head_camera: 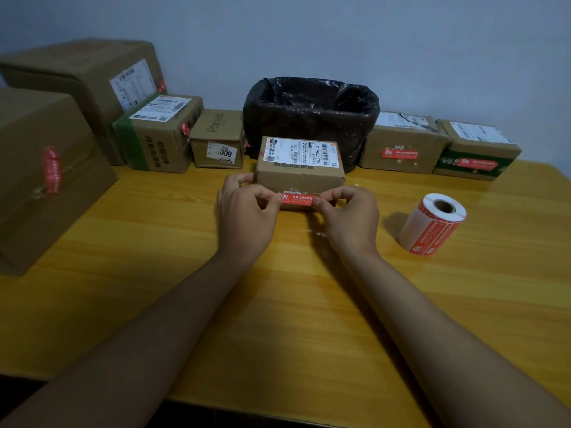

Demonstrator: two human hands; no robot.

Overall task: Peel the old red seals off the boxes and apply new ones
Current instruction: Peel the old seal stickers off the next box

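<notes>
Seal [298,201] stretched between my left hand [247,216] and right hand [350,219], fingers pinching each end, against box [299,174] front. Roll [432,225] at 3 o'clock.

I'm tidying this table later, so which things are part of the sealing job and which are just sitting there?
In the job:
- red seal, pinched by left hand and right hand
- small box
- seal roll
- sealed boxes on either side

Just there:
- bag-lined bin
- table
</notes>
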